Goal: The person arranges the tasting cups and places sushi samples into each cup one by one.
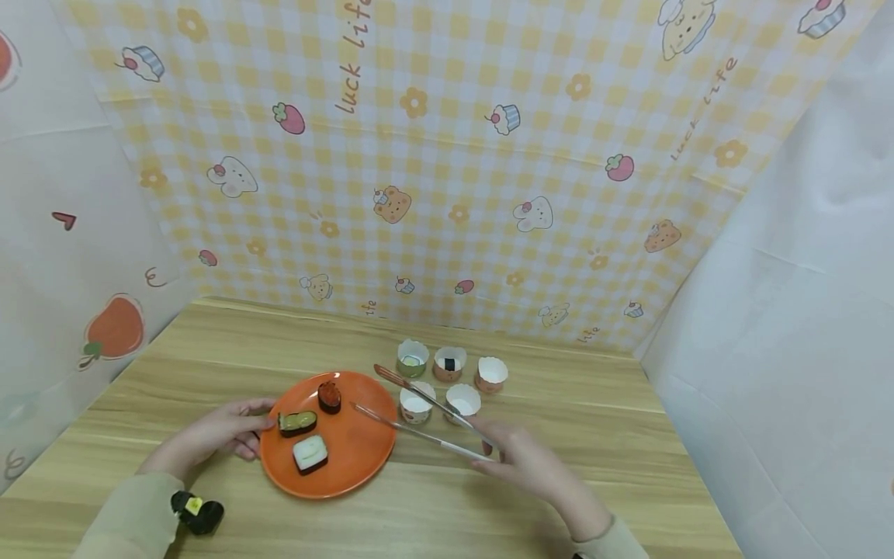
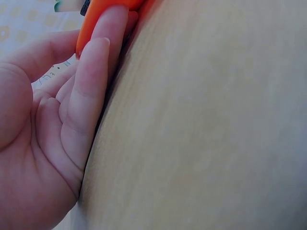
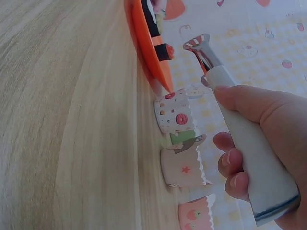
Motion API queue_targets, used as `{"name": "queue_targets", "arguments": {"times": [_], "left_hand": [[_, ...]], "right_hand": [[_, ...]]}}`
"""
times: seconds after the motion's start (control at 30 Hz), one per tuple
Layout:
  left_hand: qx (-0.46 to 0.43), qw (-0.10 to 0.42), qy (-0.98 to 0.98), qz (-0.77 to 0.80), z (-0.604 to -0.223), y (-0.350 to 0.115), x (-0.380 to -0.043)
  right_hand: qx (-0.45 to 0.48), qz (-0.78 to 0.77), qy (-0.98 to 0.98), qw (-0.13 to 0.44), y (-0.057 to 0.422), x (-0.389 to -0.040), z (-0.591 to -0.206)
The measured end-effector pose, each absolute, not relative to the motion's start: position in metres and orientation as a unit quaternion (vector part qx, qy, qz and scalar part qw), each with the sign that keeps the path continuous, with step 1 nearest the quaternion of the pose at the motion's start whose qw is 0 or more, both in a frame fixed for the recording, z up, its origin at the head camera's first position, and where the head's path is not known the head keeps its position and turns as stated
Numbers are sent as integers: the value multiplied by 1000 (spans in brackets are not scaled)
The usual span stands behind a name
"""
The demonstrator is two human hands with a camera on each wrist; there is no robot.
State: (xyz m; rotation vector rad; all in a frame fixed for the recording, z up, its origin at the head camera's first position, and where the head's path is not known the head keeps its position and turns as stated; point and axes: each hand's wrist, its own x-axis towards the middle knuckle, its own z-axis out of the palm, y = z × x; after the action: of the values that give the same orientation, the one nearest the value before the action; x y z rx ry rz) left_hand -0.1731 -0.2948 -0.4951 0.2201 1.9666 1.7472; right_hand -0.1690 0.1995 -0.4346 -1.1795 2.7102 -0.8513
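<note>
My left hand [image 1: 226, 427] holds the left rim of an orange plate [image 1: 363, 458] on the table. The left wrist view shows its fingers [image 2: 88, 81] at the orange edge. Three sushi pieces lie on the plate: a red-topped piece [image 1: 329, 397], a yellow-green-topped piece [image 1: 297, 422] and a white-topped piece [image 1: 310, 453]. My right hand [image 1: 520, 462] grips metal tongs [image 1: 433, 440] by the handle. The tong arms are spread with nothing between them; one tip hangs over the plate's right part, the other beyond its upper right edge.
Several small paper cups stand right of the plate. The green cup [image 1: 412, 365] and the back middle cup [image 1: 449, 371] hold sushi pieces. A pinkish cup [image 1: 492, 380] stands furthest right. Tongs partly cover the two front cups. A patterned cloth [image 1: 447, 155] hangs behind the table.
</note>
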Motion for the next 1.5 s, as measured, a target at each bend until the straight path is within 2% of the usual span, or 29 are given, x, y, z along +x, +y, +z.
{"name": "queue_targets", "arguments": {"times": [1.5], "left_hand": [[73, 251, 719, 644, -493, -293, -171]], "right_hand": [[-397, -286, 871, 30, 172, -169, -463]]}}
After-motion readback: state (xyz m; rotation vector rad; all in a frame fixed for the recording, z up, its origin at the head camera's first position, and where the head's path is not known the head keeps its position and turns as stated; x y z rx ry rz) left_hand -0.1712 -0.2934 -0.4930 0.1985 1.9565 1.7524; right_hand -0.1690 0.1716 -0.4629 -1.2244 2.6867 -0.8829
